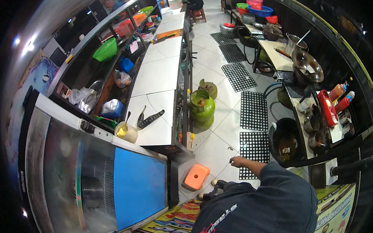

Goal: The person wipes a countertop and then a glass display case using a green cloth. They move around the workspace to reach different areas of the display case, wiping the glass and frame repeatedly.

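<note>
My right hand (236, 161) hangs above the tiled floor, fingers loosely bent, with nothing visible in it. Beside it lies a black perforated rubber mat (254, 155), and a small dark scrap (230, 148) is on the tiles just beyond. My left hand is out of view. Near my shoes stands an orange plastic stool (196, 177). On the white-tiled counter (157, 129), a tub with yellow contents (127, 133) holds a utensil handle, next to two dark, elongated objects (151, 119).
Green gas cylinders (202, 106) stand beside the counter. A large black basin (285, 142) sits by the right-hand cooking bench, which carries a wok (308, 64), pots and sauce bottles. A glass-fronted cabinet (83, 169) is at lower left. Another person (195, 0) sits at the aisle's far end.
</note>
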Tool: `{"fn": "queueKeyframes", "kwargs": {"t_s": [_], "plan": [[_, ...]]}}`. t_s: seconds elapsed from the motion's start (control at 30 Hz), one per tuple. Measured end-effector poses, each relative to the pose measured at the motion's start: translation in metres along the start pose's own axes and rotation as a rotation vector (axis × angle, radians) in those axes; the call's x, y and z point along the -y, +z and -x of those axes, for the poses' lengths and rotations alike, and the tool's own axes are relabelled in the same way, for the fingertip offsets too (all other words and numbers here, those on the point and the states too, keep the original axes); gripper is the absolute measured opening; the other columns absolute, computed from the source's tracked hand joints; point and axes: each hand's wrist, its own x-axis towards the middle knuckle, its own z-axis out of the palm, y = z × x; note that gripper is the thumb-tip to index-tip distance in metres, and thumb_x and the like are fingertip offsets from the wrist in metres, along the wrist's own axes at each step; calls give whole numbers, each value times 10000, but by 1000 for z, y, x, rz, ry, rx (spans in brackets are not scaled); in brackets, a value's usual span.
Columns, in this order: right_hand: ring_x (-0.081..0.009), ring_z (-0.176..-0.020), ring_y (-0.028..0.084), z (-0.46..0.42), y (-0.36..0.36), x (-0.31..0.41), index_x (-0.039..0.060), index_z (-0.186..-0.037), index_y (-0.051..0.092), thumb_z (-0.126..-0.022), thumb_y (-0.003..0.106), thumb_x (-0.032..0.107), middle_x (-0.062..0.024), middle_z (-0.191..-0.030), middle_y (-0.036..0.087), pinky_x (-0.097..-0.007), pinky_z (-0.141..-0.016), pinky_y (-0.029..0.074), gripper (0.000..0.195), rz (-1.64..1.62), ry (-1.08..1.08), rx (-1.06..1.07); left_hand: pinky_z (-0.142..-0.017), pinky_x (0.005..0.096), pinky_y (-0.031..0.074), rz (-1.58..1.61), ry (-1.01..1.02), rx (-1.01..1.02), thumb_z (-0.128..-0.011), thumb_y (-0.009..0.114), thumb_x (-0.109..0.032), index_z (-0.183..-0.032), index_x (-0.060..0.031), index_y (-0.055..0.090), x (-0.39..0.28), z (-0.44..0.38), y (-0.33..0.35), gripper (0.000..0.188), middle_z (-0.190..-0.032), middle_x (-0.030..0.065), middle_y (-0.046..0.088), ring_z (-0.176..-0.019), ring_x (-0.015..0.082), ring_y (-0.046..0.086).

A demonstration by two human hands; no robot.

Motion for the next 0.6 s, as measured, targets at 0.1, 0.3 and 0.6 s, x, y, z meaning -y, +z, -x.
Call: {"fn": "queueKeyframes", "kwargs": {"t_s": [0.1,0.3,0.6], "plan": [[-352,-1061,602,6,13,-22,71,-1122,648,-843,518,238,-167,-1145,639,-428,-925,476,351,-43,79,28,-970,369,416,-58,39,-13,-862,554,-185,-1113,-41,597,9,-2,-22,292,-1073,120,613,-1025,270,563],[-358,-808,655,18,65,-104,-15,-1079,639,-872,539,368,-229,-959,674,-430,-773,495,447,-75,114,-21,-963,367,422,-107,111,-34,-857,554,-183,-1099,-43,607,62,5,-93,284,-1057,114,622,-1008,268,573],[-134,-537,562,56,103,-89,-23,-1167,583,-890,561,84,-85,-749,618,-271,-445,430,297,-654,214,108,-953,364,431,-229,330,-265,-850,553,-181,-1078,-46,621,29,24,-141,274,-1032,104,636,-982,264,588]]}}
